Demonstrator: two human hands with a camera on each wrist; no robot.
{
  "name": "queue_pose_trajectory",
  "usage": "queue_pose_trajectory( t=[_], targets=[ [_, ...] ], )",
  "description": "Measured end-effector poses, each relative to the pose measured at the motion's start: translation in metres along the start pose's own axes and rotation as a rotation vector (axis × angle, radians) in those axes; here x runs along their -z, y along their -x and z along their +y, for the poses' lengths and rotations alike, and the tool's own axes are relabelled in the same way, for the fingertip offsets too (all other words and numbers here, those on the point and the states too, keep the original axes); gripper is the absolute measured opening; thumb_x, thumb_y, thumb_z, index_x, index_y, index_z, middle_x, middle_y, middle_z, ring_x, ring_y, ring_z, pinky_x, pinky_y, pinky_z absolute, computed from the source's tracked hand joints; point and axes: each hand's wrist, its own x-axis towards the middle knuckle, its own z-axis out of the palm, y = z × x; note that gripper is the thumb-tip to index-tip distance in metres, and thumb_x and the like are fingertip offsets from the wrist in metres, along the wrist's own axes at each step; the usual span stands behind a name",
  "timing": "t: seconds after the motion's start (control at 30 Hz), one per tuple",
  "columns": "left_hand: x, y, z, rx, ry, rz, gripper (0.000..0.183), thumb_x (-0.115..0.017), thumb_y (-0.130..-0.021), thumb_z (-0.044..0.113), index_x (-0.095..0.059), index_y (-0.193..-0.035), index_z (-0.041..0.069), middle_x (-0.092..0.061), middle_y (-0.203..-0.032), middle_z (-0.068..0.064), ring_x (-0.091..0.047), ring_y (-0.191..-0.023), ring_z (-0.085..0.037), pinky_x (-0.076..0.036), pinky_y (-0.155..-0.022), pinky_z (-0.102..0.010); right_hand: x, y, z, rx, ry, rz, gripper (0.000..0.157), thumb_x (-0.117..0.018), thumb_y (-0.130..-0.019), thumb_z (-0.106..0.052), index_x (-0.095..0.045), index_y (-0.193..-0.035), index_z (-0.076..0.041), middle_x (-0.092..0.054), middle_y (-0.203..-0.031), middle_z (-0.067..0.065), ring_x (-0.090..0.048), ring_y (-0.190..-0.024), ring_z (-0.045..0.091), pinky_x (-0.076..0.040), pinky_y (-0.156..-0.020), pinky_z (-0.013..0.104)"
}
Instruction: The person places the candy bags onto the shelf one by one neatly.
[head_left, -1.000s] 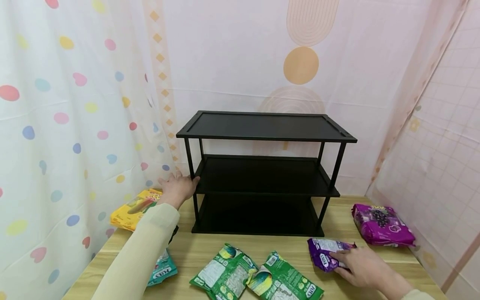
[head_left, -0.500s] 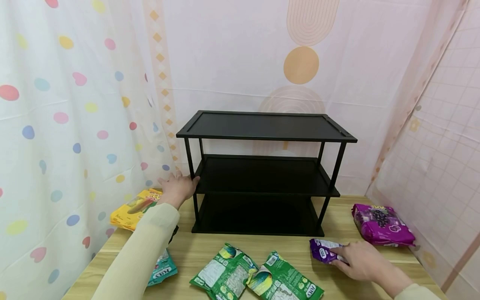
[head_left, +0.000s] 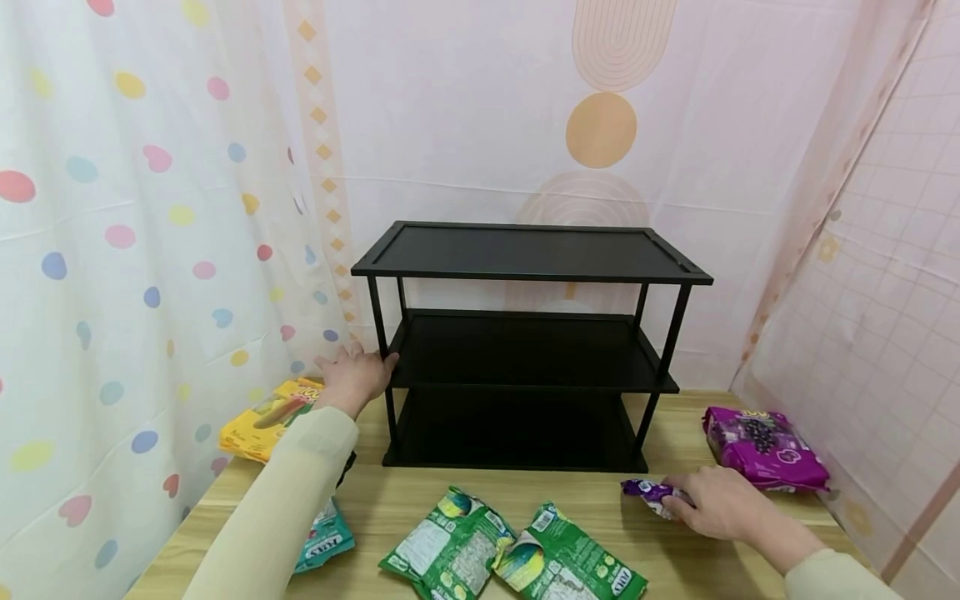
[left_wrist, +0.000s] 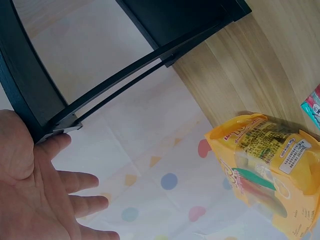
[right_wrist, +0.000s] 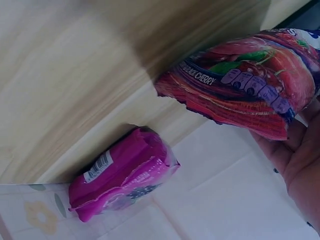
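Observation:
My left hand point(head_left: 354, 379) touches the left side of a black three-tier shelf rack point(head_left: 517, 254) at the middle tier. Spread, straight fingers point(left_wrist: 82, 205) show beside the rack's edge in the left wrist view. At the front right of the table, my right hand point(head_left: 723, 502) grips a small purple candy bag point(head_left: 651, 493). The right wrist view shows that bag's red front with cherries, the words "black cherry" partly readable point(right_wrist: 250, 82). Held just above the wood, it is tilted with its narrow side toward the head camera.
Two green candy bags point(head_left: 453, 542) lie in front of the rack. A yellow mango snack bag point(head_left: 262, 421) and a teal bag point(head_left: 327, 537) are at the left, partly behind the sleeve. A magenta grape bag point(head_left: 763, 450) lies at the right. Curtains surround the wooden table point(head_left: 382, 500).
The right hand has lifted and tilted the purple candy bag, so less of its printed back shows in the head view. The left hand stays at the rack.

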Motion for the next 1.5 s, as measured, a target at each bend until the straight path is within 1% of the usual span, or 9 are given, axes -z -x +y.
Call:
queue_pose_trajectory(
  t=[0.13, 0.23, 0.3, 0.37, 0.47, 0.6, 0.9, 1.27, 1.5],
  targets=[
    [0.0, 0.001, 0.0, -0.005, -0.002, 0.003, 0.059, -0.024, -0.109, 0.04, -0.05, -0.142, -0.003, -0.032, -0.147, -0.038, -0.024, -0.134, -0.061, -0.011, -0.101, -0.081, 0.006, -0.003, -0.003, -0.04, -0.032, -0.022, 0.038, -0.064, -0.096, -0.036, -0.072, -0.109, -0.002, -0.072, -0.085, 0.005, -0.069, -0.083, 0.033, -0.053, -0.075, 0.052],
    [0.0, 0.002, 0.001, -0.005, 0.002, 0.002, 0.06, -0.024, -0.109, 0.04, -0.052, -0.141, -0.003, -0.033, -0.146, -0.038, -0.025, -0.134, -0.061, -0.01, -0.101, -0.081, 0.009, -0.005, -0.003, -0.06, -0.06, -0.04, 0.036, -0.063, -0.097, -0.035, -0.072, -0.11, -0.003, -0.072, -0.087, 0.003, -0.07, -0.086, 0.032, -0.053, -0.077, 0.052],
    [0.001, 0.002, 0.001, -0.004, 0.003, 0.004, 0.06, -0.024, -0.109, 0.039, -0.052, -0.14, -0.004, -0.033, -0.146, -0.038, -0.025, -0.133, -0.061, -0.01, -0.1, -0.081, 0.011, -0.006, -0.003, -0.081, -0.088, -0.065, 0.038, -0.061, -0.098, -0.034, -0.07, -0.115, -0.001, -0.07, -0.079, -0.001, -0.07, -0.084, 0.028, -0.053, -0.081, 0.053],
    [0.001, 0.002, 0.001, -0.004, 0.003, 0.006, 0.059, -0.025, -0.109, 0.039, -0.053, -0.139, -0.004, -0.034, -0.145, -0.038, -0.026, -0.133, -0.061, -0.01, -0.1, -0.081, 0.012, -0.007, -0.001, -0.104, -0.117, -0.083, 0.04, -0.061, -0.099, -0.034, -0.069, -0.119, -0.001, -0.071, -0.08, -0.001, -0.07, -0.085, 0.026, -0.053, -0.083, 0.053],
    [0.0, 0.002, 0.001, -0.004, 0.001, 0.009, 0.059, -0.025, -0.109, 0.039, -0.053, -0.139, -0.004, -0.034, -0.145, -0.038, -0.026, -0.133, -0.061, -0.01, -0.1, -0.081, 0.014, -0.008, 0.0, -0.14, -0.142, -0.108, 0.043, -0.06, -0.099, -0.034, -0.067, -0.122, 0.001, -0.073, -0.089, 0.006, -0.07, -0.091, 0.03, -0.051, -0.088, 0.055],
    [-0.001, 0.001, 0.001, -0.001, 0.0, 0.005, 0.059, -0.024, -0.109, 0.039, -0.052, -0.14, -0.003, -0.034, -0.146, -0.038, -0.025, -0.134, -0.061, -0.009, -0.101, -0.081, 0.016, -0.01, 0.002, -0.157, -0.142, -0.11, 0.043, -0.06, -0.099, -0.033, -0.067, -0.121, 0.004, -0.07, -0.109, 0.019, -0.066, -0.103, 0.041, -0.048, -0.091, 0.057],
    [-0.002, 0.0, 0.001, 0.001, 0.002, 0.003, 0.06, -0.023, -0.11, 0.039, -0.052, -0.14, -0.004, -0.033, -0.146, -0.038, -0.024, -0.133, -0.061, -0.009, -0.1, -0.081, 0.024, -0.013, 0.008, -0.197, -0.219, -0.109, 0.038, -0.057, -0.101, -0.03, -0.068, -0.119, 0.002, -0.069, -0.113, 0.018, -0.062, -0.11, 0.043, -0.045, -0.095, 0.059],
    [-0.001, 0.0, 0.003, 0.0, -0.001, 0.005, 0.06, -0.024, -0.109, 0.04, -0.052, -0.141, -0.002, -0.033, -0.146, -0.038, -0.023, -0.134, -0.06, -0.009, -0.101, -0.08, 0.026, -0.013, 0.028, -0.342, -0.41, -0.14, 0.057, -0.047, -0.105, -0.037, -0.055, -0.13, 0.013, -0.054, -0.13, 0.034, -0.045, -0.123, 0.057, -0.036, -0.098, 0.067],
    [-0.002, 0.0, 0.003, 0.002, -0.004, -0.002, 0.06, -0.023, -0.109, 0.04, -0.05, -0.142, -0.002, -0.032, -0.146, -0.037, -0.023, -0.135, -0.06, -0.009, -0.101, -0.08, 0.023, -0.011, 0.038, -0.358, -0.499, -0.128, 0.059, -0.043, -0.106, -0.036, -0.053, -0.129, 0.017, -0.052, -0.13, 0.038, -0.044, -0.123, 0.058, -0.036, -0.099, 0.067]
  ],
)
